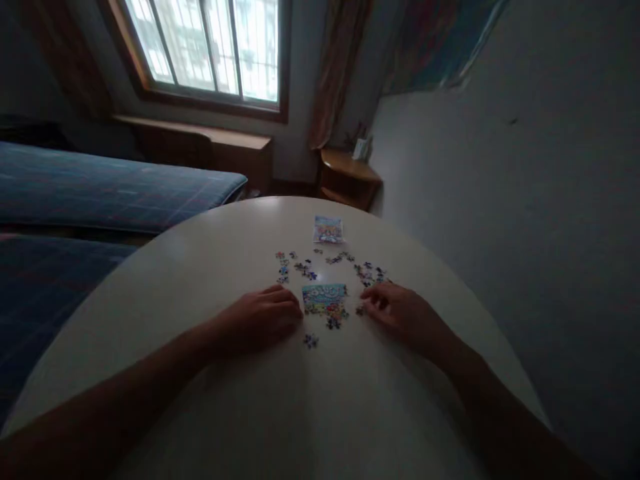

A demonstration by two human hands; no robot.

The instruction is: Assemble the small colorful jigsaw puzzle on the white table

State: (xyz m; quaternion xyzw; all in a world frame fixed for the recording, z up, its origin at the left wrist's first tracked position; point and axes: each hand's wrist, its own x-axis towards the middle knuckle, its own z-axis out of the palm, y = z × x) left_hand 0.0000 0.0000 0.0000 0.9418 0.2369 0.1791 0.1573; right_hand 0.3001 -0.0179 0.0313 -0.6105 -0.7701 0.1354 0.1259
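Observation:
A partly assembled jigsaw puzzle lies on the white round table, its upper part light blue and its lower edge uneven and many-coloured. My left hand rests palm down at its left side, fingertips by the puzzle's edge, holding nothing that I can see. To the right, my right hand is curled, with thumb and fingertips close together at a small jigsaw piece. Joined pieces sit at the puzzle's lower edge. A small cluster of pieces lies nearer to me.
Loose pieces are spread beyond the puzzle, with one group by my right hand and another at the left. Farther back lies a printed picture packet. A blue mattress and a wooden corner cabinet stand past the table.

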